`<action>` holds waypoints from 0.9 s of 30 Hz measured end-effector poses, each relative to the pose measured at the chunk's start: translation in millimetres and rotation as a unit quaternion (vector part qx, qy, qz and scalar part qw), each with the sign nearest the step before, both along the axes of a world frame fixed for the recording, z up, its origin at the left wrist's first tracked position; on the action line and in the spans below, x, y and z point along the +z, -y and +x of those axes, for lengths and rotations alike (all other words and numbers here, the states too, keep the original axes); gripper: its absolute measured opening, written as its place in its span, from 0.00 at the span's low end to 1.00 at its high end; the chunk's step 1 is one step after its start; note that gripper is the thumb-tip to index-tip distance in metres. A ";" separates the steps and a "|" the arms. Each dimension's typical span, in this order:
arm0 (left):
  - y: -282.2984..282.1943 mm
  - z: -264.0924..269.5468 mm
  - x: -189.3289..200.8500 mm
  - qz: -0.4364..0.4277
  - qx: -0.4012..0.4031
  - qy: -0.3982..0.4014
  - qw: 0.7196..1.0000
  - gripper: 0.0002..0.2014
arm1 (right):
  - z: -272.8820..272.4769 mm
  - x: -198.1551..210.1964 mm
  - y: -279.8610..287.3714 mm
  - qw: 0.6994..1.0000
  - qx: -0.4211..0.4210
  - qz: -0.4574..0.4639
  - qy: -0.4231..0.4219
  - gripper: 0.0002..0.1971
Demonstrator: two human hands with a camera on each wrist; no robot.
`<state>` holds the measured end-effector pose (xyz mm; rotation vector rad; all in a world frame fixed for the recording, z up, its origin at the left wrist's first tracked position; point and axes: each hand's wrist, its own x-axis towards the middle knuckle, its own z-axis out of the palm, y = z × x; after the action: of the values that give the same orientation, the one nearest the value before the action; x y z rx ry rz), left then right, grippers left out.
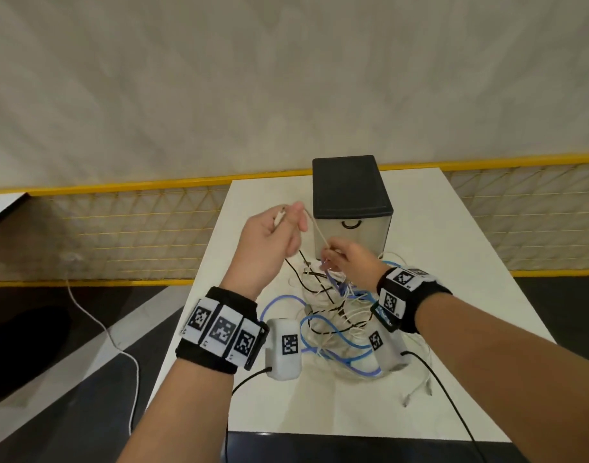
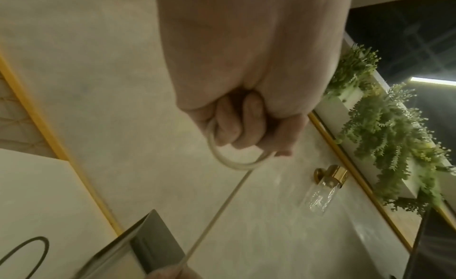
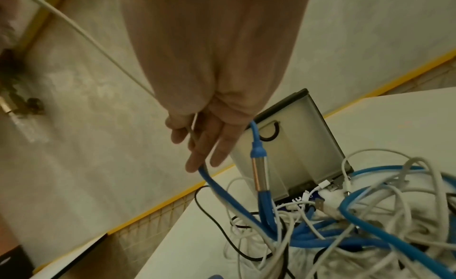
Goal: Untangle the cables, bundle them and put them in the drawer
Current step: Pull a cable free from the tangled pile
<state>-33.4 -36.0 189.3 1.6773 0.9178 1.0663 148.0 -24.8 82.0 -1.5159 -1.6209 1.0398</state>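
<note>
- Your left hand is raised above the table, its fingers curled tight round a thin cream-white cable, which loops once below the fist (the loop shows best in the left wrist view).
- From that fist the thin cream-white cable runs taut, down and to the right, into your right hand.
- Your right hand hangs just over the heap; its thumb and fingers pinch the cream cable, and a blue braided cable with a metal barrel passes through the same hand, though the other fingers lie fairly straight.
- Below both hands sits the tangled pile of white, blue and black cables, still knotted together on the white rectangular table.
- Just behind the pile stands a small translucent drawer box with a black top; its drawer is closed, black handle facing you.
- Behind the table runs a yellow-framed mesh fence.
</note>
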 end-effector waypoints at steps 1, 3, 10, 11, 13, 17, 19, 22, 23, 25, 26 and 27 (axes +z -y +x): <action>2.3 -0.8 1.2 0.006 0.006 0.017 1.000 0.18 | -0.1 2.3 -1.3 1.000 0.003 -0.015 -0.006 0.10; 1.1 -7.6 -1.2 0.018 0.015 0.033 0.999 0.18 | 1.7 6.5 -3.7 0.999 0.012 -0.040 -0.007 0.09; -26.6 -38.4 -23.8 0.125 0.225 -0.425 0.868 0.32 | 10.1 43.1 -1.4 0.996 -0.074 0.047 -0.027 0.11; -23.2 -33.6 -23.3 0.166 0.208 -0.428 0.864 0.36 | 8.5 46.3 -2.5 0.995 -0.074 0.069 0.010 0.12; -18.7 -16.9 -25.7 0.226 0.133 -0.421 0.868 0.35 | 3.7 51.6 -5.1 0.983 -0.045 0.123 0.129 0.13; -23.5 12.5 -35.1 0.210 0.046 -0.498 0.840 0.30 | -2.2 60.6 -6.5 0.926 0.040 0.183 0.328 0.14; -27.0 16.7 -35.0 0.187 0.036 -0.488 0.852 0.25 | -1.0 63.9 -3.0 0.912 0.045 0.186 0.364 0.15; -32.6 15.6 -27.3 0.178 0.003 -0.498 0.849 0.20 | 2.5 59.8 9.1 0.932 0.045 0.171 0.318 0.12; -36.3 12.9 -23.0 0.181 0.006 -0.504 0.845 0.18 | 4.9 54.7 13.5 0.948 0.036 0.136 0.284 0.11; -45.3 4.1 -16.7 0.185 0.043 -0.468 0.863 0.14 | 10.6 37.6 24.0 0.973 0.023 0.042 0.224 0.09; -49.3 -1.0 -15.7 0.186 0.071 -0.428 0.882 0.12 | 14.2 26.3 29.4 0.982 0.018 0.003 0.190 0.09; -52.3 -5.7 -17.0 0.192 0.105 -0.387 0.896 0.11 | 17.9 15.3 33.7 0.988 0.012 -0.022 0.151 0.10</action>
<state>-39.0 16.3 172.3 2.4577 1.4835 0.7255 165.8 -58.5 97.3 -1.7550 -1.8356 0.8957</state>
